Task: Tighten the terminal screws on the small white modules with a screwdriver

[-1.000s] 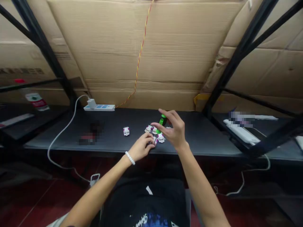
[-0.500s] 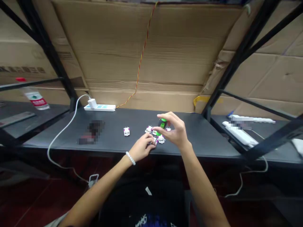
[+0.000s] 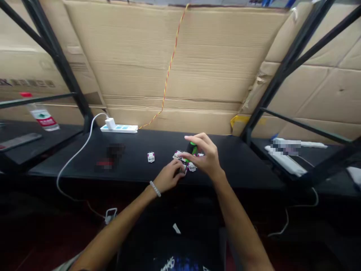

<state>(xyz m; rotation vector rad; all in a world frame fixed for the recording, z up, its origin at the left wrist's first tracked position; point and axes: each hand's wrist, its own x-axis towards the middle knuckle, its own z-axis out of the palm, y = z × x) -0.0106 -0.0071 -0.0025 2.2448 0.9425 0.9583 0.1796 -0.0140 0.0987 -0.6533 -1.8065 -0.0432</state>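
Note:
A black-and-green screwdriver (image 3: 192, 148) stands nearly upright in my right hand (image 3: 209, 156), its handle between thumb and fingers. Its lower end points down at a small white-and-purple part (image 3: 184, 169), and the tip is too small to make out. My left hand (image 3: 168, 175), with a beaded bracelet on the wrist, pinches that part against the tabletop. Several similar parts lie close around both hands, among them one part (image 3: 192, 166) just right of the held one. Another white-and-purple part (image 3: 151, 157) lies alone to the left.
On the black table (image 3: 248, 169), a white power strip (image 3: 123, 128) with a charger and cable (image 3: 73, 157) sits at the back left. A blurred dark-and-red object (image 3: 108, 156) lies in front of it. Black metal posts (image 3: 261, 96) flank the table, and cardboard (image 3: 211, 67) closes the back.
My right hand has shifted slightly left, and less of the screwdriver's green side shows. My left hand stays in place on the part.

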